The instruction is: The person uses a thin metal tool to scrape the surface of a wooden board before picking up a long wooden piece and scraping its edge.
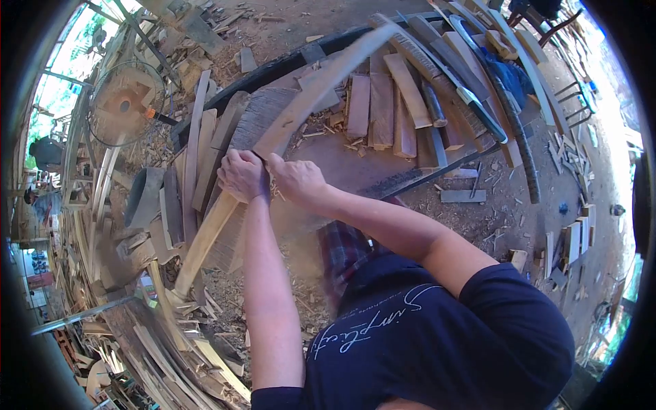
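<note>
A long, slightly curved wooden slat (321,82) runs diagonally from lower left to upper right over a bench. My left hand (242,175) wraps around its middle. My right hand (295,179) grips the same slat right beside it, both fists touching the wood. Under my hands lies a broad worn wooden work surface (263,113) dusted with shavings. Whether either hand also holds a tool is hidden by the fingers.
Several short planks (383,109) lie side by side on the bench behind the slat. A fan (126,102) stands at upper left. Stacks of slats and offcuts (171,348) fill the lower left. Shavings cover the ground; loose blocks (570,242) lie at right.
</note>
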Demonstrator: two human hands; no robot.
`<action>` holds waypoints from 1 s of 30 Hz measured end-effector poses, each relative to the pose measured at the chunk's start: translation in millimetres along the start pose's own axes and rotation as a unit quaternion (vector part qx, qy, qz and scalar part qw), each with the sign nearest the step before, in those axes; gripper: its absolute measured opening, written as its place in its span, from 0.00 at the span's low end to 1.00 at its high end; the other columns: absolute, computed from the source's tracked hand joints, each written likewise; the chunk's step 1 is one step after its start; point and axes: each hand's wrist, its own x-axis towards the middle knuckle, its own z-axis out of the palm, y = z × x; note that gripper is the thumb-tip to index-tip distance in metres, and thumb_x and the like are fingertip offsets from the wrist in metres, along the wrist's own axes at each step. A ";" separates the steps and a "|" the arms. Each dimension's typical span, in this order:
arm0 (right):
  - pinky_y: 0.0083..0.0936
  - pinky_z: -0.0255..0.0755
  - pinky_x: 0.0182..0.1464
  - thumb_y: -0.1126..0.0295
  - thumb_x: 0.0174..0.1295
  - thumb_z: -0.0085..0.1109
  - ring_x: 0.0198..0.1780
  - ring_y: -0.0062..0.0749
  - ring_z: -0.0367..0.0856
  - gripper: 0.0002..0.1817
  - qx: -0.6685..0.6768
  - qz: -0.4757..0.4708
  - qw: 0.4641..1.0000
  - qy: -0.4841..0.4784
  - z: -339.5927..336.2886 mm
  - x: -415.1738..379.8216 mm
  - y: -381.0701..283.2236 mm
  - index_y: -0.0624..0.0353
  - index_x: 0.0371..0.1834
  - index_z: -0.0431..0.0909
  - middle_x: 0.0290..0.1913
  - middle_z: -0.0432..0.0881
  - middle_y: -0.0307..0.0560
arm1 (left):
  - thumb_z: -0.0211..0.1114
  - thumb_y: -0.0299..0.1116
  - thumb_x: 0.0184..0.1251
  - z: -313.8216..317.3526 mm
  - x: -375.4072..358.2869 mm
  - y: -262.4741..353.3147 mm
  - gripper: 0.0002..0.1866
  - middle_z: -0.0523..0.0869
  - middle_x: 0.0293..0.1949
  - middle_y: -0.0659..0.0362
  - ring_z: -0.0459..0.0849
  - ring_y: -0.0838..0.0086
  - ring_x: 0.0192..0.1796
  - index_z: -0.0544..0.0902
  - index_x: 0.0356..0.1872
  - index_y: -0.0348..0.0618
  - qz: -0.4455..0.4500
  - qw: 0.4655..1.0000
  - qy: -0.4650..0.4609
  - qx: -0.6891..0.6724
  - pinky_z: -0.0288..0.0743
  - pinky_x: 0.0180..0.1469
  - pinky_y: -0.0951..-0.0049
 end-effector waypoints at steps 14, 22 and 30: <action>0.43 0.77 0.38 0.71 0.63 0.50 0.38 0.50 0.86 0.08 -0.012 0.067 0.996 -0.059 -7.8 -46.1 10.0 0.59 0.43 0.64 0.30 0.84 0.56 | 0.48 0.40 0.67 3.5 12.8 4.2 0.15 0.84 0.42 0.54 0.81 0.55 0.46 0.81 0.37 0.45 -0.060 0.995 -0.075 0.026 0.72 0.47 0.51; 0.37 0.78 0.34 0.75 0.62 0.51 0.37 0.45 0.87 0.10 0.011 -0.042 0.996 0.084 18.6 -9.5 15.3 0.59 0.45 0.65 0.30 0.83 0.53 | 0.48 0.39 0.67 9.6 11.3 0.5 0.15 0.85 0.43 0.53 0.81 0.55 0.47 0.82 0.38 0.45 -0.060 0.995 -0.071 0.024 0.72 0.49 0.52; 0.47 0.74 0.33 0.69 0.65 0.47 0.32 0.52 0.84 0.08 -0.054 0.001 0.998 0.016 -18.3 -170.0 74.2 0.56 0.44 0.63 0.25 0.81 0.55 | 0.49 0.41 0.68 6.9 10.5 3.9 0.15 0.85 0.43 0.53 0.81 0.56 0.48 0.82 0.38 0.45 -0.084 0.995 -0.057 0.014 0.72 0.50 0.53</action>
